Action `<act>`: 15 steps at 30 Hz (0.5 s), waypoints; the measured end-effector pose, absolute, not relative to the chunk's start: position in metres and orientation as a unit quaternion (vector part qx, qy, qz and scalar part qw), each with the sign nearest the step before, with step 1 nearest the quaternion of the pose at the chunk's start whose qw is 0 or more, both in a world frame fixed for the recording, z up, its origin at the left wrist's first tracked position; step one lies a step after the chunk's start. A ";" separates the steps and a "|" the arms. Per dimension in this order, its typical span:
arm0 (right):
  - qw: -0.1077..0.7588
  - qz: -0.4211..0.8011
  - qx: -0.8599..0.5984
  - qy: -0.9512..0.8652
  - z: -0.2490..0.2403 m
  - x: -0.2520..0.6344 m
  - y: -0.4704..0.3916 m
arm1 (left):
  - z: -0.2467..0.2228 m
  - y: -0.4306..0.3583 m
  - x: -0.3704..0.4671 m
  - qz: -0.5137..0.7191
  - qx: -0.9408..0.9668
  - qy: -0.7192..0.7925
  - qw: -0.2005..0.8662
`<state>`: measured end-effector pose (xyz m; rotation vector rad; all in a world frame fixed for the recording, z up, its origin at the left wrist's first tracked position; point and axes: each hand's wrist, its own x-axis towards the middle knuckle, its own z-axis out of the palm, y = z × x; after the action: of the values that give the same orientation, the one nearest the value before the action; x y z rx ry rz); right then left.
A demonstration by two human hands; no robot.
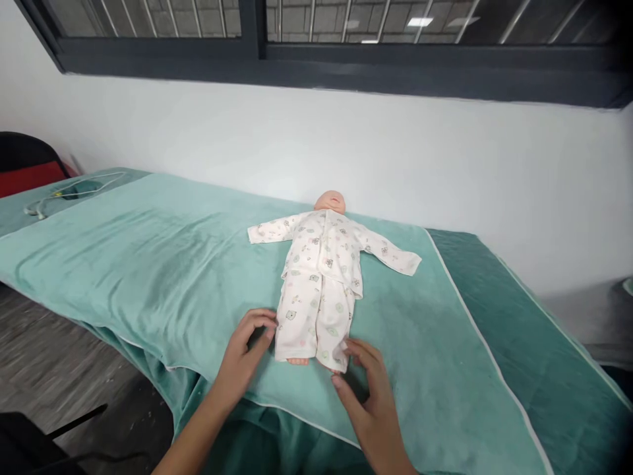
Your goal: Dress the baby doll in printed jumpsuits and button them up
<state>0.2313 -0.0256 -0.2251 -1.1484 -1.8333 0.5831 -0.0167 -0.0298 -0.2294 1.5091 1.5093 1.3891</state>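
A baby doll [330, 201] lies on its back, its head towards the wall. It wears a white printed long-sleeved top [326, 244] and matching trousers [299, 316]; both sleeves are spread out, and the toes show below one trouser leg. My left hand [243, 359] is beside the left trouser leg, thumb and fingers apart, fingertips at the fabric's edge. By the right trouser cuff is my right hand [372, 396], its fingertips touching the cloth and its thumb spread below, near the foot. Neither hand grips the cloth visibly.
A light green blanket [148, 264] covers the bed over a darker green sheet [487, 290]. At the far left lies a white cord [42, 204], near a red and black chair [30, 168]. Behind the bed are a white wall [445, 165] and a barred window.
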 end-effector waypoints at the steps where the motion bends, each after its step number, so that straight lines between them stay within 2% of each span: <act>1: 0.436 0.219 -0.466 -0.738 -0.227 0.229 -0.030 | -0.231 -0.040 -0.011 0.524 0.563 0.575 0.280; 5: 0.442 0.205 -0.473 -0.734 -0.224 0.218 -0.033 | -0.232 -0.059 0.014 0.487 0.623 0.576 0.208; 10: 0.428 0.302 -0.464 -0.714 -0.194 0.218 -0.029 | -0.226 -0.046 0.029 0.460 0.677 0.567 0.094; 15: 0.509 0.316 -0.445 -0.665 -0.171 0.227 -0.035 | -0.217 -0.045 0.024 0.490 0.672 0.545 0.101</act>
<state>0.2267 -0.0355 -0.1715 -1.0716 -1.6031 0.7624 0.0240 -0.0447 -0.2173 1.9868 1.6120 1.4487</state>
